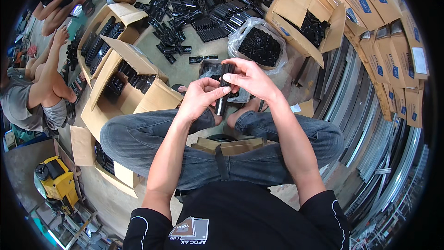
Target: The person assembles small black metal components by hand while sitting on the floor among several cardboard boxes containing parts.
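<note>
Between my knees I hold a glossy black elongated part (pixel 221 105) almost upright, in both hands. My left hand (pixel 200 98) pinches it at mid-length, thumb across its side. The fingers of my right hand (pixel 250 80) close on its upper end, with the thumb pressed against it. Its exact kind cannot be made out. Just behind and below my hands is a small tray (pixel 211 67) with a plastic lining, partly hidden by them. Many similar black parts (pixel 215 27) lie heaped on the floor beyond.
Open cartons (pixel 146 101) of black parts stand to my left. A plastic-lined container (pixel 259 46) and another open carton (pixel 296 16) are ahead right. Long metal profiles (pixel 365 125) and stacked cartons (pixel 370 0) line the right. Another person (pixel 34 92) sits at left, near a yellow machine (pixel 58 180).
</note>
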### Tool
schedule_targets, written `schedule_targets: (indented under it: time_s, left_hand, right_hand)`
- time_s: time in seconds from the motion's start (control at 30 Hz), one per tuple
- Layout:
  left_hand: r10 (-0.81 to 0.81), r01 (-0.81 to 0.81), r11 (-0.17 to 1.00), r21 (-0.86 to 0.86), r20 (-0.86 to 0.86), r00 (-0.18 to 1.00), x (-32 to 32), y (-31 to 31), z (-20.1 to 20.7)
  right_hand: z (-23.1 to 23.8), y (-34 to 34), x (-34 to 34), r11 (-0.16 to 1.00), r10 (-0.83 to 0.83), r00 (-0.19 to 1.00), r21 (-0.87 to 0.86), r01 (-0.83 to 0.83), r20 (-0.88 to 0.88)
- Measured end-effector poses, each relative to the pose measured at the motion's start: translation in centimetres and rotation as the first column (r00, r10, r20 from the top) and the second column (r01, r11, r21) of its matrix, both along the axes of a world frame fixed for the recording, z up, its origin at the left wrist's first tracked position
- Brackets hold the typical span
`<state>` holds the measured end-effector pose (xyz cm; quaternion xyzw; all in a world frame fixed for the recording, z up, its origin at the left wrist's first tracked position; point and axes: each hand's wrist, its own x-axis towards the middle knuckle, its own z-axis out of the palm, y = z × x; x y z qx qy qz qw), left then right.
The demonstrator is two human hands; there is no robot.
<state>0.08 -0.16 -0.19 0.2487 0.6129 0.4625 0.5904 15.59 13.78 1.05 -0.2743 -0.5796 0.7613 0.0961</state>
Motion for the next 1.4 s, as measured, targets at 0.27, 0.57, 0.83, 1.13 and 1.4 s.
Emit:
schedule_targets:
  time_s: [0.27, 0.57, 0.83, 1.13, 1.4]
  left_hand:
    - [-0.123, 0.121, 0.991, -0.053, -0.034, 0.992, 0.1, 0.3, 1.2]
    - [-0.027, 0.034, 0.998, -0.054, 0.124, 0.992, -0.1, 0.2, 0.8]
    - [-0.005, 0.010, 1.000, -0.024, 0.184, 0.983, -0.3, 0.0, 0.3]
    - [0.007, -0.013, 1.000, 0.017, 0.312, 0.950, -0.7, -0.1, -0.8]
    - [0.103, -0.178, 0.979, 0.097, 0.517, 0.850, -0.9, -0.2, 0.4]
  right_hand:
    - [-1.3, 0.2, 0.2, 0.999, 0.026, 1.000, -0.035, -0.026, 0.004]
    - [-8.1, 7.1, -1.0, 0.916, -0.400, 0.890, 0.105, 0.386, 0.218]
    - [-19.1, 10.0, 2.8, 0.622, -0.542, 0.699, 0.782, -0.039, 0.466]
    - [-17.7, 10.5, 2.4, 0.589, -0.675, 0.649, 0.786, 0.188, 0.351]
    - [-7.5, 9.9, -0.9, 0.859, -0.500, 0.863, 0.170, 0.483, 0.073]
